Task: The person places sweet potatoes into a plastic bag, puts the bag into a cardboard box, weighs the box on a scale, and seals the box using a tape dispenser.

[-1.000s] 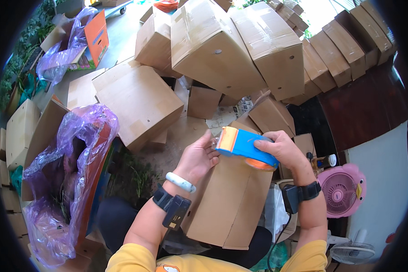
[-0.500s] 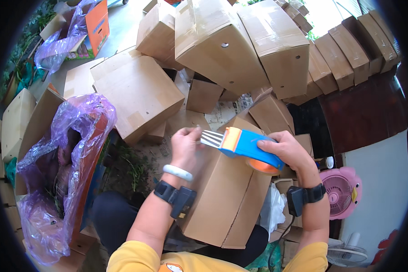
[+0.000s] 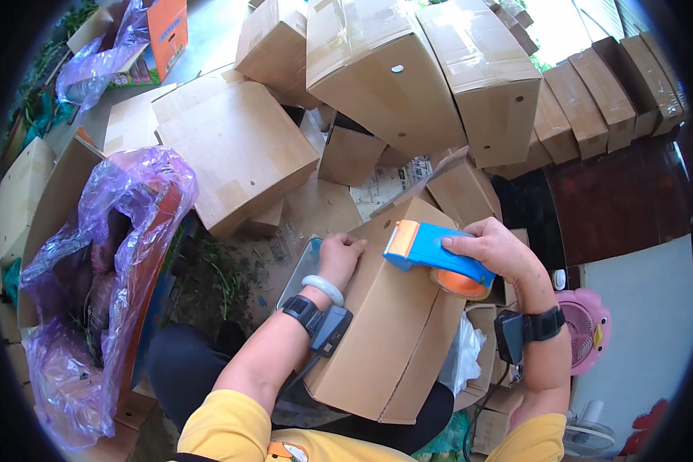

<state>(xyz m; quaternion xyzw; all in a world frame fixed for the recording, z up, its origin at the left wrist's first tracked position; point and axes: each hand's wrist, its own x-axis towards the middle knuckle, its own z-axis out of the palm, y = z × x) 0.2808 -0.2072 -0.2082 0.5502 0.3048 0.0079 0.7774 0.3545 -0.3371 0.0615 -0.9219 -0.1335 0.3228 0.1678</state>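
R hand (image 3: 491, 246): closed round blue tape dispenser (image 3: 436, 248); thumb laid on top, other fingers mostly hidden behind/under.
L hand (image 3: 340, 258): fingers bent, placed at far L edge of lap carton (image 3: 385, 308); whether anything is pinched can't be told.
Dispenser pos.: held over far R part of lap carton, cutter end pointed L; orange tape roll (image 3: 460, 283) seen on near side; contact w/ carton can't be told.
Lap carton: brown, long seam toward R; contents hidden.
Near L box: orange-walled box (image 3: 141, 316) lined w/ purple plastic (image 3: 150, 173); dark reddish lumps (image 3: 96, 296) seen inside.
Far L box: orange box (image 3: 168, 38), purple plastic draped over its side; contents can't be made out.
Far cartons: big brown cartons (image 3: 385, 85), clear tape on tops.
Change vs 0.5 s ago: tape strips were then stretched betw. L hand & dispenser; L hand since brought against carton edge.
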